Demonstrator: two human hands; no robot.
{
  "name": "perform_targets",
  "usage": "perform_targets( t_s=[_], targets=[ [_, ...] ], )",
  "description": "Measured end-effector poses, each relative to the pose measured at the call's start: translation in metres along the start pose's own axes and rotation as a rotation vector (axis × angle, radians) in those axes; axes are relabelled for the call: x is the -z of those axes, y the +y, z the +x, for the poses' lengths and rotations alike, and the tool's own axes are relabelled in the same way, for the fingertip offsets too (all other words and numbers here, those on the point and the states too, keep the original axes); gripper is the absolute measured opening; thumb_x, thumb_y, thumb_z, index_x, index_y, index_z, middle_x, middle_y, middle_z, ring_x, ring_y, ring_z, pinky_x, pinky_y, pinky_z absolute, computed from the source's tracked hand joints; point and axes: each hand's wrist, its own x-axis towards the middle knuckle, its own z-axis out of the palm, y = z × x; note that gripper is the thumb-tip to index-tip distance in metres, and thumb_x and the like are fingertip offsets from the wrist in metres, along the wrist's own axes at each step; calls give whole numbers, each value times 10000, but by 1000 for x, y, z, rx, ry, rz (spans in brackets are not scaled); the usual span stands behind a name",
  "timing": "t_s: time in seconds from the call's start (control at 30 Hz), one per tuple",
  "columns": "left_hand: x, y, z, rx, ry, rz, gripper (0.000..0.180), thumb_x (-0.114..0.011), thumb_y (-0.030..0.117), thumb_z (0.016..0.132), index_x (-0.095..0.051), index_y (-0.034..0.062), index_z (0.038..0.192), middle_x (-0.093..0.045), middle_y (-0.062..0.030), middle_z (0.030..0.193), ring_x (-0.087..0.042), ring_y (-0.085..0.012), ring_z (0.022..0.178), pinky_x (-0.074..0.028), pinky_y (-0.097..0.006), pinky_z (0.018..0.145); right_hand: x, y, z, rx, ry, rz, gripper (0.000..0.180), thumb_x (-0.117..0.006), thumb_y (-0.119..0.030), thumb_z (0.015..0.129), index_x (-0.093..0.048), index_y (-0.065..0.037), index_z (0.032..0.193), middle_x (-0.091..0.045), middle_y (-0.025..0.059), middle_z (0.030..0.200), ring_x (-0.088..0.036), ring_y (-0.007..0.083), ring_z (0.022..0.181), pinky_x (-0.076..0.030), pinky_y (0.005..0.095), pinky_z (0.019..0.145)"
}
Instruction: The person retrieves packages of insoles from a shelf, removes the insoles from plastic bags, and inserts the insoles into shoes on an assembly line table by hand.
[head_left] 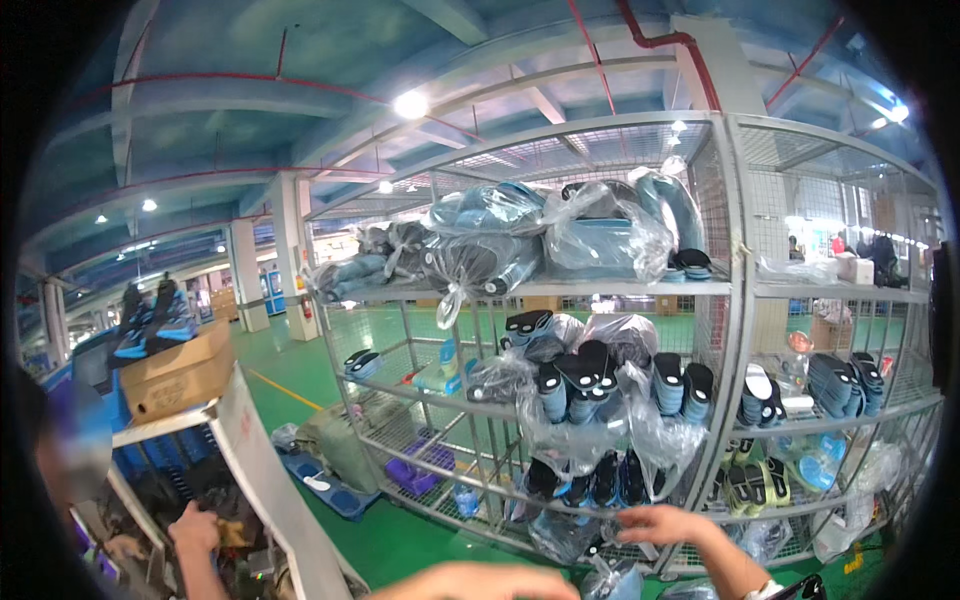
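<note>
Your right hand (655, 524) hung open near the lower-shelf insoles (605, 480); your left hand's (485, 582) grip couldn't be told. Bagged bundles (485, 255) filled the far top shelf (700, 288); some middle-shelf insoles (583, 378) stood unbagged.

The single fisheye head view looks roughly level toward nearby wire shelving (739, 350).

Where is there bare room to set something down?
Bare: the nearer green floor between white cabinet and metal rack; a small gap midway up the rack's left end, right of some insoles. Crowded: the left bay's top, packed with clear bags, and its bottom by the right hand.
</note>
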Motion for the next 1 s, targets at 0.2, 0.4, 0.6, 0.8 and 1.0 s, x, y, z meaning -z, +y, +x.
perform_targets(
  t_s=[0.2,0.4,0.6,0.8,1.0],
  targets=[
    [297,-91,51,279,683,922,444,-601,387,763,-526,65,1060,-456,-160,1136,-372,-320,1141,-310,-442,938,161,-78,111,500,730,-304,262,-606,-111,776,-572,-26,1022,-579,133,1028,-554,253,970,-433,344,851],
    [485,-125,148,230,1027,1559,531,-602,341,739,-459,106,1192,-370,-83,1308,-252,-261,1275,-214,-547,978,305,-178,247,879,1006,-731,316,-538,-88,788,-511,-17,1095,-573,187,998,-552,335,928,-446,373,795],
    [567,-166,225,527,733,1924,754,-562,397,762,-213,95,1359,-286,-53,1378,-188,-185,1311,-120,-554,1032,395,-232,417,501,1061,-774,455,-572,-158,757,-475,-4,1174,-573,203,1052,-537,335,996,-425,367,847],
    [604,-218,249,243,941,2334,278,-477,212,775,-605,103,996,-482,-43,1108,-353,-249,1130,-253,-553,898,460,-215,514,278,961,-717,522,-631,-215,651,-540,2,1116,-591,243,977,-580,340,918,-455,358,802],
    [616,-212,253,165,898,2438,201,-493,209,748,-662,126,819,-520,-17,942,-397,-238,1062,-293,-426,869,462,-202,526,287,1111,-691,340,-565,-176,721,-561,3,1010,-586,239,978,-566,363,930,-463,401,782]
  ],
)
